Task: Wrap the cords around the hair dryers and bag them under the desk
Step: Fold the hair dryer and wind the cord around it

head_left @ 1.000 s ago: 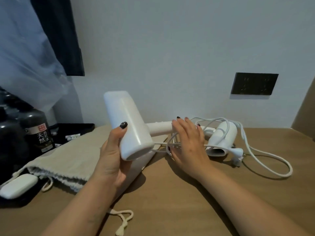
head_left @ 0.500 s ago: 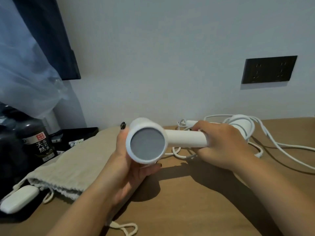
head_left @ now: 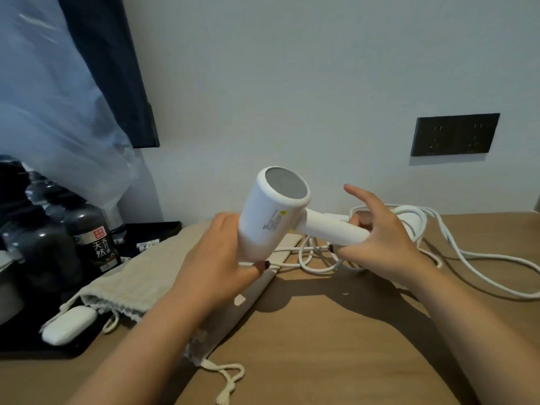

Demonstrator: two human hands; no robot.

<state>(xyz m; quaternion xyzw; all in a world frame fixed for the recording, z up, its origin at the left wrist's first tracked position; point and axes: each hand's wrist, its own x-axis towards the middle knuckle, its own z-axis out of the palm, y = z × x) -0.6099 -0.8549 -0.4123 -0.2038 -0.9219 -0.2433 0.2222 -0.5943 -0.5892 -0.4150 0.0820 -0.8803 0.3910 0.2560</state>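
- Two hands hold one white hair dryer (head_left: 271,211) above the middle of the desk (head_left: 336,346): the left hand (head_left: 216,258) grips its barrel, the right hand (head_left: 382,244) curls round the handle, forefinger raised.
- Its cord (head_left: 315,258) lies loose beneath, not yet wrapped.
- A second hair dryer (head_left: 409,220) waits near the desk's back edge, its cable (head_left: 482,267) sprawling rightward.
- The cloth bag (head_left: 140,276) lies flat toward the left edge; judging by this, nothing is bagged yet.
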